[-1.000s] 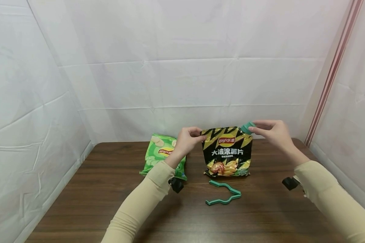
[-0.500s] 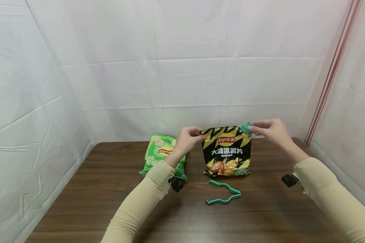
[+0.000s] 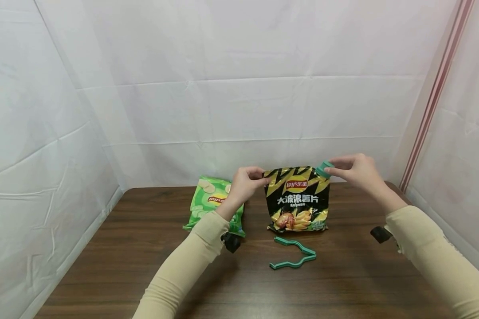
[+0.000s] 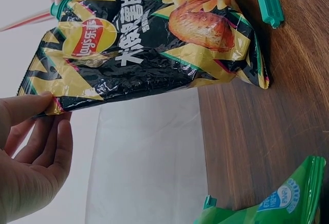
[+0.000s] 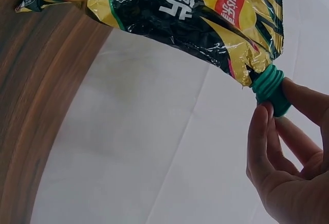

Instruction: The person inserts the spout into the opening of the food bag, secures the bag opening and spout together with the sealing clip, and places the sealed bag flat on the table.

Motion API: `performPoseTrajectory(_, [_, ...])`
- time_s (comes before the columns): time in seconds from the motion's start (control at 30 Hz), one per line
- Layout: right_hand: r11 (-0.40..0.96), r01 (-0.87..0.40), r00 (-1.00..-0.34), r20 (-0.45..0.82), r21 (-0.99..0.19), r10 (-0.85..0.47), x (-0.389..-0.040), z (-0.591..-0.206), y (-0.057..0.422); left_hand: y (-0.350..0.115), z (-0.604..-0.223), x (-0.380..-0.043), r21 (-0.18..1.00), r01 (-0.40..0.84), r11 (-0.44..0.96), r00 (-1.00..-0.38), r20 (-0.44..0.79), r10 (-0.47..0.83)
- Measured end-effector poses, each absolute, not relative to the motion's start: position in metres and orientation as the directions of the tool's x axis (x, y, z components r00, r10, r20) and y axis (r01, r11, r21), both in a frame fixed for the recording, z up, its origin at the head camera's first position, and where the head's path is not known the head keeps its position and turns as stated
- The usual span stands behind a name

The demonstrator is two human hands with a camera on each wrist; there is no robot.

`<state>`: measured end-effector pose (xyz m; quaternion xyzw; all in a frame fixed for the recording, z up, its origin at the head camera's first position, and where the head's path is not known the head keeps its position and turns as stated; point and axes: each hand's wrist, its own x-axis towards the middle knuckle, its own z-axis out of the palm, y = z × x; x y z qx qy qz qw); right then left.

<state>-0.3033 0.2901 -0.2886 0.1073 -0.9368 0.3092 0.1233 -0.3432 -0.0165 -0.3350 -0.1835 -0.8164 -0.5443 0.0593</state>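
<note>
A black and yellow chip bag [image 3: 297, 199] stands upright on the table. My left hand [image 3: 245, 184] pinches its upper left corner between thumb and fingers, as the left wrist view also shows. On the opposite upper corner sits a green ridged spout with a screw cap [image 5: 278, 103]. My right hand [image 5: 293, 142] grips that cap with thumb and fingertips, and the bag's corner gathers into the spout. In front of the bag lies a green V-shaped clip [image 3: 295, 254], its arms spread to the left.
A green chip bag [image 3: 207, 199] lies on the dark wooden table [image 3: 143, 248] left of the black one, partly behind my left forearm. A small green piece [image 4: 209, 201] shows at its edge. White sheeting [image 3: 239, 102] hangs behind the table and at both sides.
My right hand has shifted slightly up and left, its fingers turning a little around the green cap. The left hand, both bags and the clip stay about where they were.
</note>
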Motion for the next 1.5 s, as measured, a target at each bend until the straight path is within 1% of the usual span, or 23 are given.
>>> performPoseTrajectory(0.23, [0.798,-0.261,-0.955,0.266,-0.544,-0.132,-0.308,-0.290,0.291,-0.017,-0.336,-0.345,0.865,0.371,0.338,-0.922,0.301,0.243])
performPoseTrajectory(0.47, [0.785,-0.264,-0.957,0.254,-0.561,-0.140,-0.312,-0.290,0.289,-0.018,-0.336,-0.345,0.865,0.366,0.342,-0.924,0.293,0.247])
performPoseTrajectory(0.63, [0.774,-0.292,-0.947,0.285,-0.562,-0.149,-0.314,-0.291,0.288,-0.018,-0.336,-0.346,0.864,0.372,0.340,-0.922,0.300,0.247])
performPoseTrajectory(0.83, [0.756,-0.331,-0.925,0.352,-0.564,-0.142,-0.317,-0.295,0.284,-0.018,-0.335,-0.347,0.861,0.371,0.347,-0.923,0.299,0.244])
performPoseTrajectory(0.93, [0.746,-0.339,-0.922,0.359,-0.573,-0.143,-0.318,-0.298,0.285,-0.018,-0.336,-0.347,0.862,0.370,0.346,-0.923,0.299,0.241])
performPoseTrajectory(1.13, [0.721,-0.311,-0.945,0.282,-0.619,-0.166,-0.321,-0.299,0.292,-0.019,-0.336,-0.348,0.867,0.361,0.344,-0.926,0.291,0.238])
performPoseTrajectory(1.3, [0.723,-0.282,-0.959,0.203,-0.630,-0.197,-0.321,-0.295,0.294,-0.018,-0.335,-0.347,0.868,0.353,0.348,-0.929,0.283,0.238])
performPoseTrajectory(1.4, [0.718,-0.277,-0.961,0.188,-0.639,-0.203,-0.321,-0.291,0.292,-0.018,-0.334,-0.348,0.873,0.348,0.342,-0.931,0.278,0.238])
performPoseTrajectory(1.5, [0.719,-0.283,-0.959,0.205,-0.635,-0.196,-0.321,-0.290,0.290,-0.018,-0.334,-0.348,0.875,0.349,0.335,-0.930,0.280,0.239])
